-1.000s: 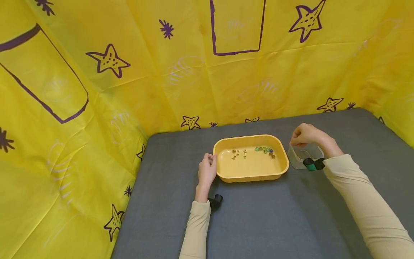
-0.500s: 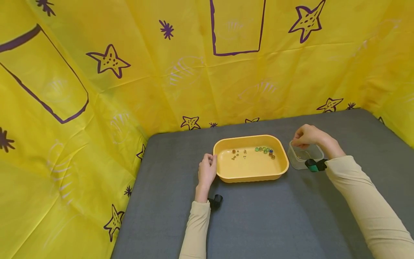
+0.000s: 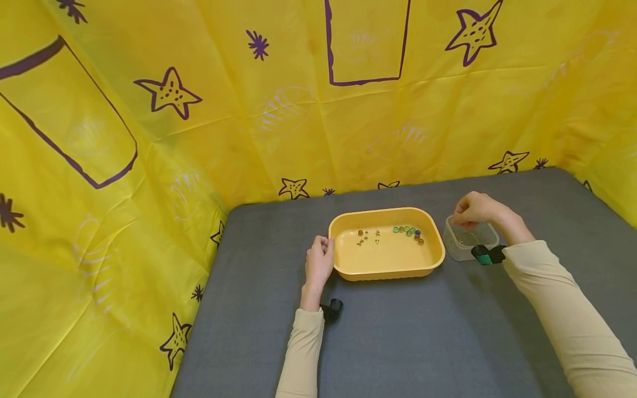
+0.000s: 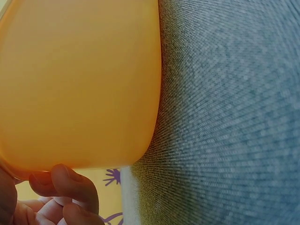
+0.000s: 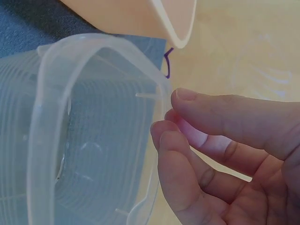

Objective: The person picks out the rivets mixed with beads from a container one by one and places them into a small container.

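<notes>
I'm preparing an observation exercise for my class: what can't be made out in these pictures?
Head view: the small gold pieces in the yellow tray are too small to identify.
Head view: the contents of the clear container are too small, and clouded by its wall.
Right wrist view: whether the right hand pinches anything; its own fingers hide that.
Left wrist view: the tray's inside, hidden by its wall; part of the left hand, cut off.

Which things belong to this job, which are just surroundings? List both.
Likely the job:
yellow tray, gripped by left hand
marbles, gold-coloured bits inside it
clear container, right hand at its rim

Surroundings:
gray table
patterned yellow cloth
wrist cameras
</notes>
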`<state>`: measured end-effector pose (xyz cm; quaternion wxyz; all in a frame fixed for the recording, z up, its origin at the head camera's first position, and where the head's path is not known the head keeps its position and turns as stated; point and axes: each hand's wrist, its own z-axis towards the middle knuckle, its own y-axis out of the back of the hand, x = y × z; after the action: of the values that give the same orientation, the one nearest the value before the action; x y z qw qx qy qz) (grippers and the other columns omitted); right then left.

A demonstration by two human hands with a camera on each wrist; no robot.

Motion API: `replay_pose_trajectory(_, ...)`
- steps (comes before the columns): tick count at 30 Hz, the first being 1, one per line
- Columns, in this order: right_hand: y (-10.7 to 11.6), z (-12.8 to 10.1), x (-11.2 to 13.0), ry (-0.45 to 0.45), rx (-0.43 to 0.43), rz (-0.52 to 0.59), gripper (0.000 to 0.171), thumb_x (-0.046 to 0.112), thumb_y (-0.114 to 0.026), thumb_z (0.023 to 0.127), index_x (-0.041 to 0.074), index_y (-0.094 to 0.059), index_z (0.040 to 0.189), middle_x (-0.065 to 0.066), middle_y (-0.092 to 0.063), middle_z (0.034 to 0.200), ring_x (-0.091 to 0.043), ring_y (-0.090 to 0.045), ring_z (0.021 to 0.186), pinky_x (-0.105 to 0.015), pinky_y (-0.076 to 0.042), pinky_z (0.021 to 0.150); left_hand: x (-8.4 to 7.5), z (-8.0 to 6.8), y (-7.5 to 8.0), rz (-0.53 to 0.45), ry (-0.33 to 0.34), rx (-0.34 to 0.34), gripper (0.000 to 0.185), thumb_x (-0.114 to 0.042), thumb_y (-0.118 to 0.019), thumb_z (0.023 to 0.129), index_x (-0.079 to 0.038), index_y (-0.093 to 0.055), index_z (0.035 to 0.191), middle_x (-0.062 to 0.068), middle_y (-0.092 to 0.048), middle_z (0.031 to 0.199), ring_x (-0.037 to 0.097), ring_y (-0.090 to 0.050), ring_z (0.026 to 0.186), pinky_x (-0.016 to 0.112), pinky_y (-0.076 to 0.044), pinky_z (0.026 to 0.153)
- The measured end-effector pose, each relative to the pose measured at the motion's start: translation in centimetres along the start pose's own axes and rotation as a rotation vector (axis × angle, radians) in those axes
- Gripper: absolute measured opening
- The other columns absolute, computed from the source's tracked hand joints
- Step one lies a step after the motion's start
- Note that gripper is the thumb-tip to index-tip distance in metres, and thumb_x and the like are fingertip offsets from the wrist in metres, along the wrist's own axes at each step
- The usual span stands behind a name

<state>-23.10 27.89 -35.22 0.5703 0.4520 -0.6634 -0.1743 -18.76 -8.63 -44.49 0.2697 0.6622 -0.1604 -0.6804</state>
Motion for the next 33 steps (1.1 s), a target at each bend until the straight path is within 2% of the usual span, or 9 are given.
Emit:
replay_pose_trajectory(17,-0.8,1.5,2.7,0.066,0.002,-0.038,0.013,0.010,-0.065,0.081,-0.001,-0.062,0.076,-0.001,-0.055,0.061,-0.016,-0.054,0.058,-0.034,-0.046,0.060,0.2,0.0,0.1,0.011,-0.010,-0.020,0.022,-0.027,-0.050,0.096,-0.005,-0.054,0.092,0.003,-0.050,0.069,0.015,-0.045,0.056,0.027,-0.036,0.053)
replay_pose_trajectory(25,-2.0,2.6,3.8,0.073,0.020,-0.015,0.012,0.009,-0.063,0.082,-0.003,-0.065,0.081,-0.003,-0.059,0.064,-0.018,-0.058,0.059,-0.035,-0.050,0.061,0.1,0.1,0.1,0.018,-0.015,-0.014,0.022,-0.027,-0.050,0.096,-0.005,-0.054,0.093,0.003,-0.051,0.069,0.015,-0.045,0.055,0.027,-0.037,0.052)
replay_pose_trajectory(29,-2.5,3.0,4.4,0.105,0.020,-0.016,0.010,0.007,-0.062,0.081,-0.002,-0.063,0.076,-0.004,-0.058,0.061,-0.019,-0.057,0.056,-0.036,-0.049,0.059,0.1,0.1,0.1,0.017,-0.020,-0.011,0.023,-0.027,-0.050,0.096,-0.005,-0.054,0.093,0.003,-0.052,0.070,0.015,-0.046,0.056,0.027,-0.037,0.053)
replay_pose_trajectory(33,-3.0,3.5,5.0,0.122,0.029,-0.012,0.015,0.005,-0.060,0.080,0.001,-0.057,0.066,-0.003,-0.052,0.056,-0.016,-0.050,0.051,-0.034,-0.044,0.055,0.1,0.2,0.2,0.014,-0.015,-0.011,0.022,-0.027,-0.050,0.096,-0.005,-0.054,0.093,0.003,-0.052,0.070,0.015,-0.046,0.056,0.027,-0.037,0.053)
